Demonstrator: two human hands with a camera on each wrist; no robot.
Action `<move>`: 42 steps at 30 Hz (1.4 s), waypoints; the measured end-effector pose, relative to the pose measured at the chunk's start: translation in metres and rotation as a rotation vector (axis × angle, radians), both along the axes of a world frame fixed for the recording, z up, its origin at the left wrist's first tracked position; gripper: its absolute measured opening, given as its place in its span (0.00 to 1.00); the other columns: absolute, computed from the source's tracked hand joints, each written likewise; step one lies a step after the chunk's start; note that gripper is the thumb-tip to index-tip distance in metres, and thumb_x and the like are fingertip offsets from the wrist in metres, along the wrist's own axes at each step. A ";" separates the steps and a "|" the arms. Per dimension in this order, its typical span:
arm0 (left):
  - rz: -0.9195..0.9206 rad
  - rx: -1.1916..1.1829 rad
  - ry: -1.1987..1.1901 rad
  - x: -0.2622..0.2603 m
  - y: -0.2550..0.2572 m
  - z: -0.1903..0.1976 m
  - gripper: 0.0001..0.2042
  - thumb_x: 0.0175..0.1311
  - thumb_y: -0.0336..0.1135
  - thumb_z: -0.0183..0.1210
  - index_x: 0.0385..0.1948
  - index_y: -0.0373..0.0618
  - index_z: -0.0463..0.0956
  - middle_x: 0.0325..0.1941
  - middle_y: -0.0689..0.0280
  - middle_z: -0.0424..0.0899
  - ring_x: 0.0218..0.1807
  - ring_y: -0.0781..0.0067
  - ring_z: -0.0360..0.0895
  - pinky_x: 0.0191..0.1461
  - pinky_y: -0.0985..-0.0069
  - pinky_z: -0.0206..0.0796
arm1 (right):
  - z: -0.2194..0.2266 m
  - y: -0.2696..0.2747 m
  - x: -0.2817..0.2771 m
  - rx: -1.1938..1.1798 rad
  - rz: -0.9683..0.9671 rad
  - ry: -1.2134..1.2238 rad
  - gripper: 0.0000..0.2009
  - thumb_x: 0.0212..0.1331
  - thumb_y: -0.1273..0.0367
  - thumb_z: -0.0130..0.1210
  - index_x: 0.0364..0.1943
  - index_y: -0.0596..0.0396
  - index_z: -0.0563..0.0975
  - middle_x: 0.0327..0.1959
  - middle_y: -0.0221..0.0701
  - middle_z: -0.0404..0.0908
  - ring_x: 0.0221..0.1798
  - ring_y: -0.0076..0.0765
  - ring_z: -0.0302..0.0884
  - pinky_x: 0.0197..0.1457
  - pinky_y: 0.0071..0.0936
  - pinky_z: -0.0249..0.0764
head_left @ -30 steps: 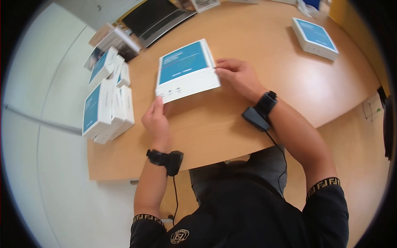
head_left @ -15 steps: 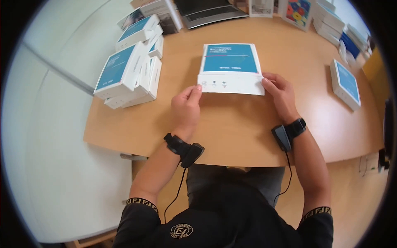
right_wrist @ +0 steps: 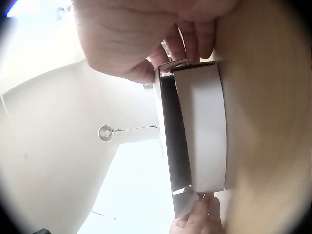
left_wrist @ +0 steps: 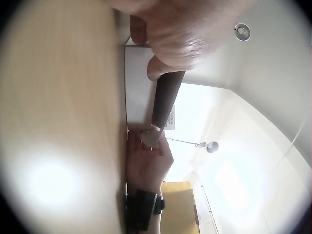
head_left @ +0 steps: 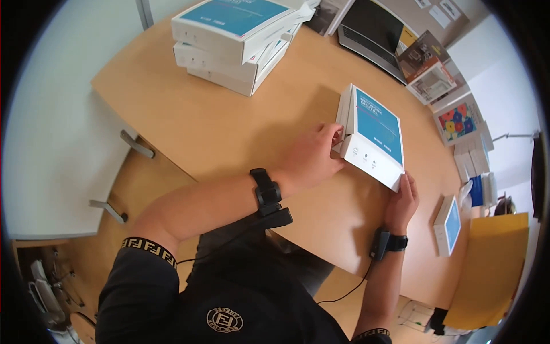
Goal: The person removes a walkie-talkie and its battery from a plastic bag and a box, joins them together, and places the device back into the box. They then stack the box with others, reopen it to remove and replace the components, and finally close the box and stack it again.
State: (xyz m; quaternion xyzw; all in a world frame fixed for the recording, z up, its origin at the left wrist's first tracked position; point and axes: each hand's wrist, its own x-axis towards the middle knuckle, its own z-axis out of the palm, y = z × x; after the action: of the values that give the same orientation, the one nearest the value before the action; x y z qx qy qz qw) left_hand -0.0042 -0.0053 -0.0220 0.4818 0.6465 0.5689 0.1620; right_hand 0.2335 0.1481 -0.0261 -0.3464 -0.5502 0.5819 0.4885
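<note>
A white cardboard box with a blue printed top [head_left: 379, 129] lies on the table in front of me. Its lid stands slightly raised, and the right wrist view shows a dark gap between the lid's front panel and the box's front wall [right_wrist: 204, 131]. At the front left corner, my left hand [head_left: 314, 153] holds the lid edge, fingers bent by a side flap; some fingertips are hidden behind the box. My right hand [head_left: 402, 202] grips the front right corner, with its thumb [right_wrist: 141, 73] at the lid edge and the other fingers along the side.
Similar boxes [head_left: 229, 43] are stacked on the table at the upper left, and a single one [head_left: 448, 225] lies at the right. An open laptop [head_left: 372, 37], books [head_left: 431, 80] and a flower-print picture [head_left: 458, 119] line the far edge. A yellow panel [head_left: 492, 269] borders the right.
The head view has turned, so the table appears rotated. The lid's front panel, earlier held out flatter, now slopes down over the box's front. My left hand has shifted to the left side.
</note>
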 end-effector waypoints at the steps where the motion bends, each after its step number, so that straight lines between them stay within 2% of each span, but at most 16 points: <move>1: 0.023 -0.007 0.062 0.001 0.001 -0.001 0.24 0.61 0.35 0.68 0.57 0.38 0.72 0.50 0.56 0.81 0.52 0.58 0.81 0.55 0.66 0.75 | 0.000 0.000 0.001 0.001 -0.001 -0.007 0.13 0.73 0.69 0.51 0.52 0.67 0.77 0.50 0.36 0.82 0.54 0.29 0.78 0.62 0.28 0.71; 4: 0.009 -0.063 0.059 0.001 0.005 -0.004 0.25 0.59 0.34 0.67 0.58 0.38 0.72 0.51 0.56 0.80 0.52 0.54 0.80 0.54 0.65 0.75 | 0.004 -0.001 0.001 0.014 0.026 -0.030 0.13 0.74 0.69 0.50 0.52 0.67 0.77 0.50 0.37 0.82 0.54 0.30 0.78 0.62 0.28 0.72; 9: 0.041 -0.020 0.097 0.003 0.009 -0.009 0.24 0.59 0.30 0.65 0.59 0.40 0.71 0.52 0.55 0.78 0.51 0.52 0.80 0.53 0.63 0.75 | 0.007 -0.007 -0.003 -0.006 -0.006 -0.050 0.14 0.74 0.69 0.50 0.54 0.66 0.76 0.51 0.38 0.82 0.54 0.30 0.79 0.61 0.29 0.73; 11: 0.034 -0.037 0.100 0.003 0.004 0.001 0.25 0.59 0.30 0.65 0.60 0.42 0.71 0.52 0.54 0.78 0.51 0.52 0.80 0.53 0.63 0.75 | 0.006 -0.006 -0.002 -0.003 -0.017 -0.055 0.14 0.74 0.69 0.49 0.54 0.66 0.76 0.51 0.38 0.82 0.54 0.31 0.79 0.61 0.29 0.73; 14: -0.029 -0.081 -0.031 0.004 -0.002 0.008 0.27 0.59 0.30 0.65 0.63 0.47 0.69 0.52 0.54 0.77 0.52 0.51 0.79 0.53 0.62 0.74 | 0.005 -0.005 0.001 0.030 0.030 -0.081 0.16 0.74 0.68 0.49 0.57 0.65 0.74 0.54 0.38 0.81 0.57 0.32 0.78 0.63 0.30 0.73; 16: -0.009 0.065 0.057 0.005 -0.003 0.006 0.29 0.58 0.33 0.66 0.64 0.50 0.68 0.52 0.55 0.78 0.50 0.53 0.79 0.52 0.62 0.74 | 0.003 -0.003 0.002 0.051 0.030 -0.081 0.15 0.74 0.69 0.49 0.56 0.65 0.75 0.54 0.38 0.81 0.57 0.32 0.79 0.63 0.30 0.73; 23: -0.041 0.155 -0.047 0.003 -0.003 0.004 0.24 0.60 0.41 0.67 0.58 0.48 0.72 0.50 0.57 0.78 0.46 0.61 0.78 0.50 0.67 0.73 | 0.003 -0.003 0.000 0.031 0.026 -0.060 0.14 0.74 0.70 0.49 0.56 0.66 0.75 0.53 0.39 0.81 0.56 0.33 0.79 0.63 0.31 0.73; 26: 0.000 0.066 -0.064 0.003 -0.001 0.004 0.21 0.61 0.44 0.67 0.53 0.46 0.75 0.48 0.58 0.78 0.45 0.62 0.78 0.50 0.67 0.72 | 0.002 -0.002 0.001 0.030 0.029 -0.054 0.14 0.74 0.70 0.48 0.56 0.66 0.75 0.53 0.39 0.81 0.56 0.33 0.79 0.63 0.31 0.73; 28: -0.027 0.008 -0.055 0.002 0.000 0.006 0.20 0.61 0.44 0.68 0.50 0.44 0.75 0.46 0.59 0.78 0.44 0.63 0.78 0.49 0.67 0.72 | 0.004 -0.003 0.001 0.013 0.025 -0.049 0.14 0.73 0.71 0.48 0.54 0.67 0.76 0.53 0.39 0.81 0.57 0.32 0.78 0.65 0.30 0.70; 38: 0.015 0.027 -0.062 0.005 0.005 0.004 0.17 0.59 0.39 0.69 0.45 0.45 0.74 0.44 0.60 0.78 0.42 0.62 0.78 0.49 0.66 0.73 | 0.006 -0.002 0.001 0.040 0.028 -0.078 0.13 0.72 0.74 0.50 0.55 0.67 0.76 0.54 0.38 0.81 0.57 0.32 0.77 0.65 0.30 0.70; 41: 0.006 0.020 -0.092 0.006 0.006 0.005 0.18 0.59 0.36 0.68 0.48 0.43 0.74 0.48 0.58 0.79 0.46 0.61 0.79 0.52 0.66 0.73 | 0.007 -0.001 0.000 0.055 0.029 -0.095 0.13 0.72 0.74 0.50 0.55 0.66 0.76 0.54 0.38 0.81 0.58 0.32 0.77 0.66 0.30 0.70; 42: -0.007 -0.018 -0.153 0.006 0.006 0.006 0.21 0.58 0.35 0.68 0.52 0.41 0.74 0.50 0.57 0.80 0.48 0.62 0.80 0.53 0.66 0.73 | 0.005 0.000 0.001 0.060 0.040 -0.092 0.14 0.70 0.75 0.50 0.57 0.66 0.75 0.55 0.39 0.81 0.58 0.32 0.77 0.66 0.30 0.69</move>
State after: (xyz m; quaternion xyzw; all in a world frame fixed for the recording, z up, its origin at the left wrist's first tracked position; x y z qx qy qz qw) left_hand 0.0018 0.0002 -0.0162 0.4377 0.6357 0.5975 0.2173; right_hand 0.2342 0.1482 -0.0214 -0.3470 -0.5962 0.5582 0.4610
